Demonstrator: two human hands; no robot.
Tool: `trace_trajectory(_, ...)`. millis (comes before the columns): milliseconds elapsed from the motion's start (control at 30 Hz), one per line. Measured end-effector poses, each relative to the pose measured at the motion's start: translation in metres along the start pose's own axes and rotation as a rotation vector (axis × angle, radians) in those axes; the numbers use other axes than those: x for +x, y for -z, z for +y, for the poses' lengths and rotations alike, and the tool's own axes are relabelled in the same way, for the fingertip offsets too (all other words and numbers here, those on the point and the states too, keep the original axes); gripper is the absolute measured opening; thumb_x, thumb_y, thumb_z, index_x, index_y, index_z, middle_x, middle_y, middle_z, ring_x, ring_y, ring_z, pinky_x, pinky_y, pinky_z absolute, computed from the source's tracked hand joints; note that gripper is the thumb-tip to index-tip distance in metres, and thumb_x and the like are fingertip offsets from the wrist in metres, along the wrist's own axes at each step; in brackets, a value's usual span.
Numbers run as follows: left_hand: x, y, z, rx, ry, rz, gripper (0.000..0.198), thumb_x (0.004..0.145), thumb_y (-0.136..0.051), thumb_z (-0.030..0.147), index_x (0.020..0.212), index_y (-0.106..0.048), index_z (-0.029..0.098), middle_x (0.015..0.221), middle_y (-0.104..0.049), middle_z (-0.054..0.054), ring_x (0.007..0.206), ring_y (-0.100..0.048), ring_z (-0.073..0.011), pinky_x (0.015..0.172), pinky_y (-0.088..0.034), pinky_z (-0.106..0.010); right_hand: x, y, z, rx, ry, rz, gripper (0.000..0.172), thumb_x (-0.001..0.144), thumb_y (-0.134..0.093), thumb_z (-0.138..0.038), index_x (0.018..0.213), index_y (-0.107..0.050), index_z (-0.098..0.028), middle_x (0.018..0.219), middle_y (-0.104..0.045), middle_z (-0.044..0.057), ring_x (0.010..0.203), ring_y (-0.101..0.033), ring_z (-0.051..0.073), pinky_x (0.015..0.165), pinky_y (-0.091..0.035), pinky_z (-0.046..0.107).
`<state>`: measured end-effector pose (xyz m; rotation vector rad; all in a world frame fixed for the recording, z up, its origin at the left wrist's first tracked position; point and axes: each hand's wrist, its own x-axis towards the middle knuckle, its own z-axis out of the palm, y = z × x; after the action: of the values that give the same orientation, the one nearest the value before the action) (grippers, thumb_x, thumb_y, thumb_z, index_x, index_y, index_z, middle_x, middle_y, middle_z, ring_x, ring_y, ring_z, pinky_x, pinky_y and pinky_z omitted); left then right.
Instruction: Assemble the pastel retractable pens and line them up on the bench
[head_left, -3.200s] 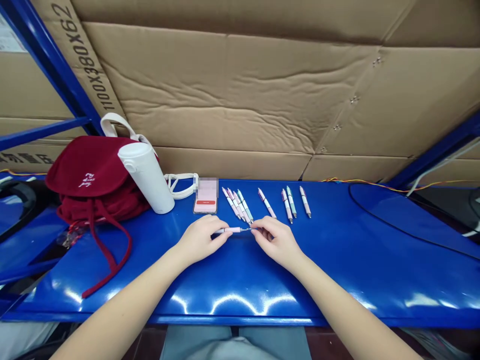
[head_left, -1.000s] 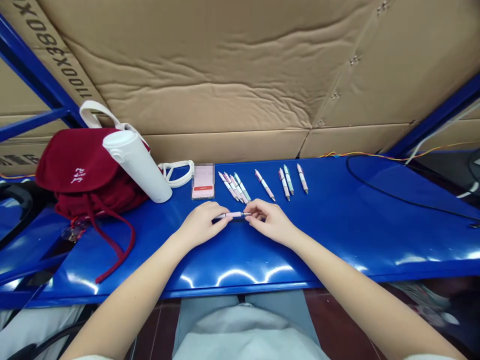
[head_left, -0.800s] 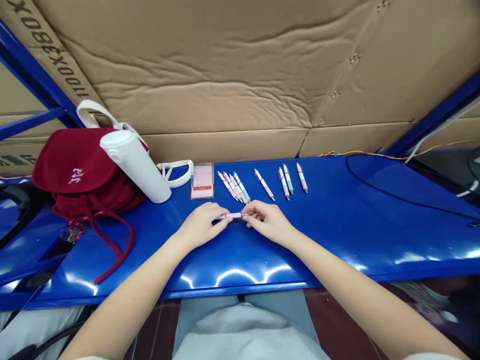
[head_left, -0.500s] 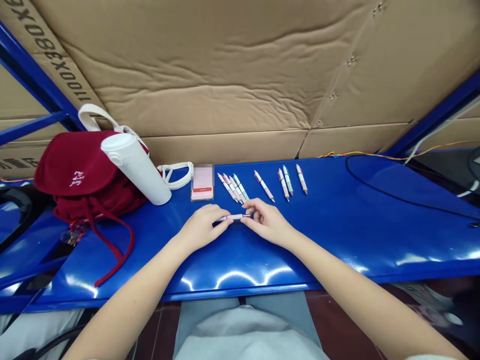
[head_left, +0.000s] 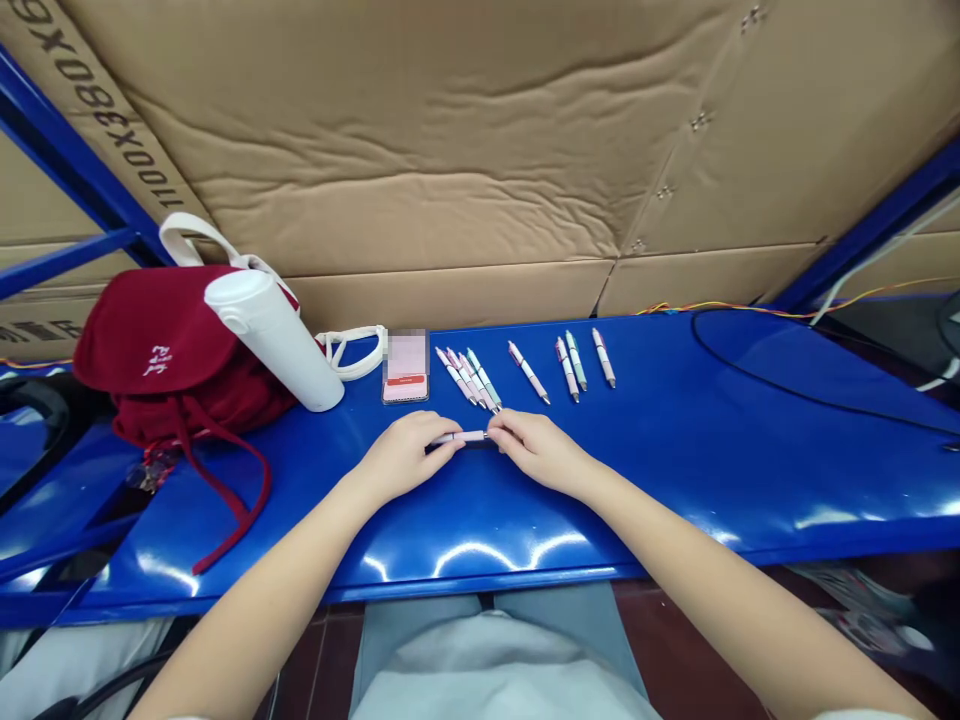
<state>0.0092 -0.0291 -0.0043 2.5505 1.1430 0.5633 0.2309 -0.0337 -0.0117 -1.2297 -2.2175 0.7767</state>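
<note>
Left hand: my left hand (head_left: 405, 458) rests low over the worktop (head_left: 675, 480), its fingers (head_left: 441, 430) closed narrowly around the pink barrel of the pen.

Right hand: my right hand (head_left: 536, 450) faces the left, its fingers (head_left: 499, 430) pinched narrowly at the pen's metal tip end (that end is mostly hidden behind them).

Pen: the pen (head_left: 461, 437) lies level between my hands, just above the worktop, its length running from left to right.

Other pens: a fanned cluster of pens (head_left: 469, 378) lies just beyond my hands, tips toward me. To its right are a single pen (head_left: 529, 372), a close pair (head_left: 571, 362) and another single pen (head_left: 604, 357), all pink or pale green.

Phone: a phone (head_left: 406, 366) lies beyond my left hand beside the cluster, part of its screen blurred.

Left side: a white bottle (head_left: 274, 340) lies tilted against a dark red bag (head_left: 172, 340), with a white strap (head_left: 341, 350) between the bottle and the phone.

Behind: cardboard sheets (head_left: 375, 150) stand behind the worktop, and an orange wire (head_left: 750, 310) runs along its far edge.
</note>
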Motion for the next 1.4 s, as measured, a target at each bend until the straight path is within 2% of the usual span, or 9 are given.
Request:
trace_trajectory(233,0.000,0.001,0.004,0.005,-0.038,0.018,0.025,0.091,-0.044,0.032,0.099,-0.065,0.020,0.091,-0.067,-0.003,0.082,-0.059,-0.0163,0.073,-0.046,-0.028,0.000,-0.001,-0.001,-0.067,0.069,-0.004,0.014,0.089,-0.046,-0.030,0.091,-0.056,-0.019,0.084,-0.060,0.002,0.072,-0.054,0.014,0.064,-0.040,0.025)
trace_trajectory(333,-0.001,0.001,0.003,0.008,-0.042,0.010,0.024,0.091,-0.045,0.031,0.099,-0.065,0.021,0.091,-0.067,-0.003,0.082,-0.059,-0.0162,0.073,-0.046,-0.028,0.000,-0.001,-0.001,-0.122,0.068,-0.024,0.026,0.093,-0.039,-0.032,0.083,-0.058,-0.019,0.081,-0.061,0.003,0.075,-0.055,0.015,0.068,-0.040,0.027)
trace_trajectory(500,0.000,-0.001,0.000,-0.002,-0.030,0.013,0.024,0.091,-0.046,0.032,0.101,-0.065,0.021,0.095,-0.067,-0.003,0.086,-0.060,-0.0171,0.076,-0.046,-0.028,-0.002,0.002,-0.005,-0.164,0.078,0.026,0.015,0.088,-0.050,-0.031,0.096,-0.056,-0.020,0.092,-0.059,0.004,0.076,-0.055,0.015,0.066,-0.041,0.026)
trace_trajectory(867,-0.002,-0.003,0.000,0.030,-0.041,-0.004,0.025,0.092,-0.045,0.033,0.097,-0.065,0.019,0.093,-0.067,-0.004,0.085,-0.059,-0.0171,0.077,-0.046,-0.029,-0.001,-0.001,-0.002,-0.279,0.039,-0.063,0.025,0.094,-0.036,-0.028,0.090,-0.059,-0.020,0.088,-0.064,0.005,0.077,-0.058,0.016,0.063,-0.038,0.025)
trace_trajectory(1000,-0.002,-0.004,0.003,0.055,-0.111,-0.003,0.020,0.091,-0.048,0.030,0.093,-0.064,0.018,0.088,-0.066,-0.004,0.083,-0.058,-0.0168,0.076,-0.047,-0.030,-0.004,0.003,-0.011,-0.395,0.134,-0.125,0.027,0.091,-0.042,-0.036,0.080,-0.059,-0.019,0.077,-0.063,0.004,0.068,-0.057,0.016,0.057,-0.033,0.025)
trace_trajectory(1067,-0.002,-0.003,0.004,0.100,-0.136,0.075,0.020,0.088,-0.051,0.031,0.099,-0.062,0.018,0.097,-0.065,-0.007,0.092,-0.058,-0.0194,0.083,-0.046,-0.034,-0.005,0.007,-0.013,-0.458,0.180,-0.106,0.028,0.091,-0.043,-0.036,0.077,-0.058,-0.019,0.076,-0.063,0.005,0.068,-0.057,0.016,0.058,-0.032,0.025)
trace_trajectory(1133,-0.001,0.000,0.004,0.152,-0.109,0.246,0.031,0.085,-0.057,0.034,0.112,-0.058,0.019,0.115,-0.059,-0.010,0.107,-0.053,-0.0242,0.093,-0.042,-0.041,-0.004,0.015,-0.010,-0.499,0.133,-0.010,0.030,0.092,-0.040,-0.036,0.076,-0.058,-0.019,0.076,-0.064,0.005,0.070,-0.057,0.016,0.058,-0.032,0.025)
trace_trajectory(1233,-0.001,0.006,0.000,0.177,-0.026,0.475,0.043,0.081,-0.060,0.036,0.121,-0.052,0.021,0.126,-0.051,-0.012,0.117,-0.046,-0.0275,0.099,-0.038,-0.045,-0.001,0.027,0.003,-0.574,-0.133,0.223,0.034,0.091,-0.038,-0.040,0.071,-0.056,-0.019,0.070,-0.062,0.005,0.062,-0.056,0.016,0.051,-0.028,0.025)
trace_trajectory(1400,-0.001,0.006,-0.008,0.105,-0.033,0.369,0.021,0.084,-0.056,0.032,0.099,-0.064,0.019,0.100,-0.066,-0.006,0.100,-0.057,-0.0217,0.093,-0.042,-0.039,0.005,0.033,0.022,-0.722,-0.371,0.132,0.031,0.090,-0.041,-0.041,0.075,-0.057,-0.018,0.073,-0.064,0.008,0.061,-0.057,0.018,0.047,-0.021,0.026)
